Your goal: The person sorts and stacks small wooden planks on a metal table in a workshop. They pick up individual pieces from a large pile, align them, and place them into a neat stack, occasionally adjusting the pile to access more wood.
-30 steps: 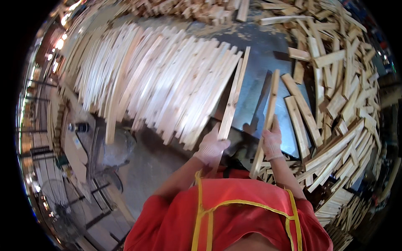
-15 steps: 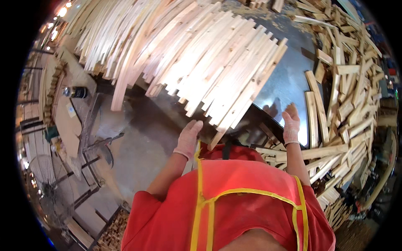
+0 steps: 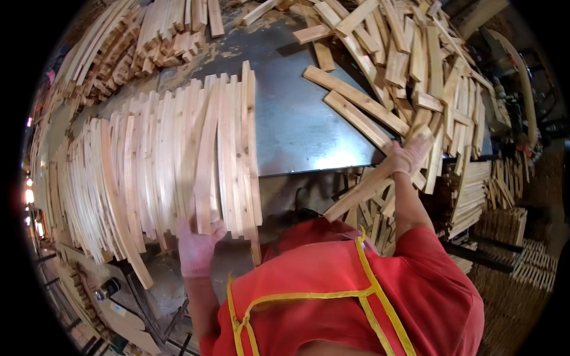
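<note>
Pale wooden strips (image 3: pixel 163 160) lie side by side in a long row on the left of a metal table. My left hand (image 3: pixel 197 248), in a light glove, closes around the near end of one strip (image 3: pixel 206 172), which lies slightly askew on top of the row. At the right, my gloved right hand (image 3: pixel 411 155) grips another wooden strip (image 3: pixel 361 191) at the edge of a jumbled pile; its near end juts past the table edge toward me. Two loose strips (image 3: pixel 358 102) lie just beyond that hand. My right fingertips are partly hidden against the wood.
The metal table (image 3: pixel 291 130) has a bare, shiny stretch between the row and the heaped wood pieces (image 3: pixel 409 53). Stacked strips (image 3: pixel 172 35) stand at the far left. Sawdust lies near them. More wood is stacked below the table at right. A can (image 3: pixel 107 289) stands at lower left.
My view has swung toward the right. Both hands were apart from the wood and empty; now the left has hold of a strip on the row and the right one at the pile.
</note>
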The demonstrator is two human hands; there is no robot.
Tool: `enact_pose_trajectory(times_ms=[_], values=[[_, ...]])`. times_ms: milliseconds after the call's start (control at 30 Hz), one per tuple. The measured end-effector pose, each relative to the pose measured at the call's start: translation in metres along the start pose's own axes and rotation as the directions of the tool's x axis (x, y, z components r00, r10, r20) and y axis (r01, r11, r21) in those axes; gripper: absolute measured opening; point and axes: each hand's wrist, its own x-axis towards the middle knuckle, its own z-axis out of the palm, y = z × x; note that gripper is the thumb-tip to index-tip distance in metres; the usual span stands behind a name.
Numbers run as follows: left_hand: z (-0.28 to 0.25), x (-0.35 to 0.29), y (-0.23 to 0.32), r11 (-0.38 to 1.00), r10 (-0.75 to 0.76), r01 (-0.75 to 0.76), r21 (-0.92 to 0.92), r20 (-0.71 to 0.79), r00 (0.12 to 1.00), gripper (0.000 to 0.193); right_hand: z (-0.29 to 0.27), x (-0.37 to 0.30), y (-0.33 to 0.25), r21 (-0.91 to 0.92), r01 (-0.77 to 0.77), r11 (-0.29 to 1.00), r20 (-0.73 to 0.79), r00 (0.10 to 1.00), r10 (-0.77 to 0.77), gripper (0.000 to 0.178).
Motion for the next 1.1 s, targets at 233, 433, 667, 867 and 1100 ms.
enact_pose_trajectory(times_ms=[233, 433, 667, 867, 1100], values=[[0.028, 0.023, 0.005, 0.756, 0.114, -0.126, 0.642, 0.060, 0.992, 0.080, -0.029, 0.008, -0.050, 0.296, -0.158, 0.942, 0.120, 0.985, 0.127, 0.093], [0.013, -0.005, -0.020, 0.636, 0.378, -0.238, 0.734, -0.027, 0.926, 0.087, -0.009, 0.041, -0.221, 0.965, -0.057, 0.258, 0.132, 0.951, -0.281, 0.074], [0.023, 0.037, -0.033, 0.751, 0.428, -0.260, 0.607, -0.148, 0.891, 0.082, -0.013, -0.058, -0.399, 0.920, -0.239, 0.310, 0.369, 0.266, -0.891, 0.061], [0.082, 0.033, -0.077, 0.609, 0.324, -0.334, 0.719, 0.159, 0.933, 0.069, -0.105, -0.099, -0.334, 0.644, -0.706, 0.295, 0.453, 0.041, -0.890, 0.081], [0.072, -0.003, -0.009, -0.724, 0.528, -0.232, 0.650, 0.738, 0.420, 0.049, -0.202, -0.132, -0.285, 0.785, -0.097, 0.611, 0.571, -0.269, -0.776, 0.092]])
